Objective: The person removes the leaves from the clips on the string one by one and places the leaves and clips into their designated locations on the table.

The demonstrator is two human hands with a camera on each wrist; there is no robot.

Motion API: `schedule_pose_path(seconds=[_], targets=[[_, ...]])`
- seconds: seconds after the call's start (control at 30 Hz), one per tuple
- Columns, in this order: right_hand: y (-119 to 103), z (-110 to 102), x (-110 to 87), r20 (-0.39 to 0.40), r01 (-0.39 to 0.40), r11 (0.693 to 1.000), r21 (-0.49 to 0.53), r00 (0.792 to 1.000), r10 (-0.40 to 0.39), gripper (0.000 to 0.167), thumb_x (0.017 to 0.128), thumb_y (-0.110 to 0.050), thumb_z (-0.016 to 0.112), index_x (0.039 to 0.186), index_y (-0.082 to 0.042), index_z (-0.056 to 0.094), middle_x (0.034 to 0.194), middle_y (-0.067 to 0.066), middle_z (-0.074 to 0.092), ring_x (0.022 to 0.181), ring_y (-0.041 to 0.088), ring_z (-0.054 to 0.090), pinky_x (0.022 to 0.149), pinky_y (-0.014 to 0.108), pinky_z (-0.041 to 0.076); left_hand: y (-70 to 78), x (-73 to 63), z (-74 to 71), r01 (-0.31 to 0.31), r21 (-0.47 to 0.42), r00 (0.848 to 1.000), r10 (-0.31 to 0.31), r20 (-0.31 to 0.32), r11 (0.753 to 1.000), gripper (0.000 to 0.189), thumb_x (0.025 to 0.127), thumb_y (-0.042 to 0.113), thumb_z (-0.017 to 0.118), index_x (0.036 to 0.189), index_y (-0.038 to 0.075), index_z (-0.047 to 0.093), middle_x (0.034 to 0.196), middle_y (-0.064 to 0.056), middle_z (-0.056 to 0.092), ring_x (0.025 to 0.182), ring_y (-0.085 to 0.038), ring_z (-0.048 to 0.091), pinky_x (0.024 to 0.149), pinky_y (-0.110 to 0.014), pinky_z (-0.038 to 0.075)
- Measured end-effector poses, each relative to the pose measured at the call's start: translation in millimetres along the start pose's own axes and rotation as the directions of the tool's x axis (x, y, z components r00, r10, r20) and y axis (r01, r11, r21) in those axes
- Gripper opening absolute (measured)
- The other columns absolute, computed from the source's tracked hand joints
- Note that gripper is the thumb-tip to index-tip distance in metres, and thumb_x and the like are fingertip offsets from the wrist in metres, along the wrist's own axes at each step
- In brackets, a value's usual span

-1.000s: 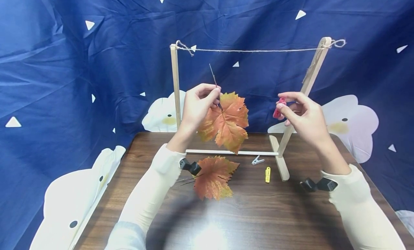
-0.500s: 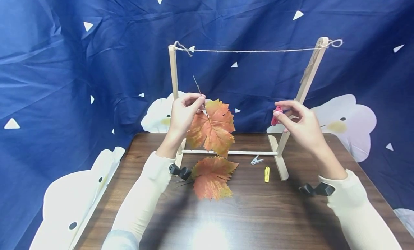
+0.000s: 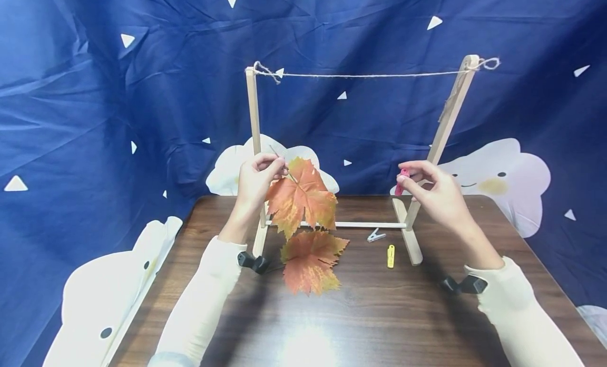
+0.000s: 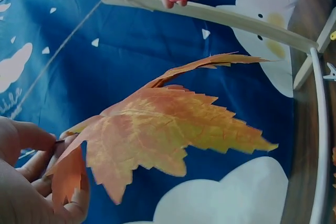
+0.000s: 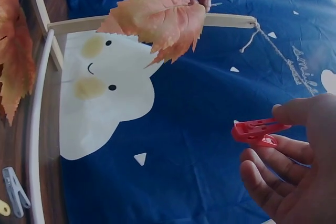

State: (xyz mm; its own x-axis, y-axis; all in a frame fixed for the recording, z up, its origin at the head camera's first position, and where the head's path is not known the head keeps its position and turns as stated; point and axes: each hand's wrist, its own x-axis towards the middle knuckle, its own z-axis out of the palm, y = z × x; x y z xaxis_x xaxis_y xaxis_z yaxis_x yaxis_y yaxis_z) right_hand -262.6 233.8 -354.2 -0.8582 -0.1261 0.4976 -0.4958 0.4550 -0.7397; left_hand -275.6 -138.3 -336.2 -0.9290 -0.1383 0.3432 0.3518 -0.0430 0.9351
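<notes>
My left hand [image 3: 258, 180] pinches the thin stem of an orange and yellow artificial maple leaf [image 3: 303, 195], which hangs in the air in front of the frame's left post. In the left wrist view the leaf [image 4: 157, 121] spreads out from the fingertips. My right hand [image 3: 438, 190] holds a red clothespin [image 3: 402, 182] between thumb and fingers, near the right post. The right wrist view shows that clothespin [image 5: 258, 130] lengthwise, its tip pointing away from the hand. A second maple leaf [image 3: 313, 264] lies on the table below the held one.
A wooden frame [image 3: 448, 119] carries a twine line [image 3: 360, 75] between its two posts, above both hands. A white rod [image 3: 370, 225] joins the feet. On the table [image 3: 370, 314] lie a light grey clothespin [image 3: 377, 235] and a yellow clothespin [image 3: 391, 257].
My left hand has moved left and down with the held leaf. The right hand has come down a little with the red clothespin, which now points more downward.
</notes>
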Motion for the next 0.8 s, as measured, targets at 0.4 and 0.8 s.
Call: schedule_pose_path(seconds=[0.4,0.8], targets=[[24,1,-14.1,0.05,-0.013,0.995,-0.098,0.999,0.018,0.032,0.1,-0.015,0.074,0.131,-0.009,0.072,0.092,0.015,0.077,0.075,0.002,0.07,0.068,0.012,0.051,-23.8,-16.4,-27.7,0.128,-0.051,0.991,-0.129,-0.02,0.99,0.007,0.102,0.003,0.067,0.105,-0.004,0.067,0.081,0.005,0.077,0.075,-0.008,0.076,0.076,-0.022,0.063],[45,12,-30.2,0.06,-0.005,0.984,-0.178,0.998,0.016,0.031,0.099,-0.019,0.077,0.129,-0.012,0.074,0.102,0.005,0.072,0.085,-0.003,0.061,0.075,0.01,0.049,-47.4,-30.7,-35.0,0.171,-0.196,0.983,-0.181,-0.033,0.966,0.006,0.101,-0.002,0.065,0.095,0.001,0.065,0.084,0.0,0.079,0.074,-0.011,0.077,0.078,-0.025,0.064]])
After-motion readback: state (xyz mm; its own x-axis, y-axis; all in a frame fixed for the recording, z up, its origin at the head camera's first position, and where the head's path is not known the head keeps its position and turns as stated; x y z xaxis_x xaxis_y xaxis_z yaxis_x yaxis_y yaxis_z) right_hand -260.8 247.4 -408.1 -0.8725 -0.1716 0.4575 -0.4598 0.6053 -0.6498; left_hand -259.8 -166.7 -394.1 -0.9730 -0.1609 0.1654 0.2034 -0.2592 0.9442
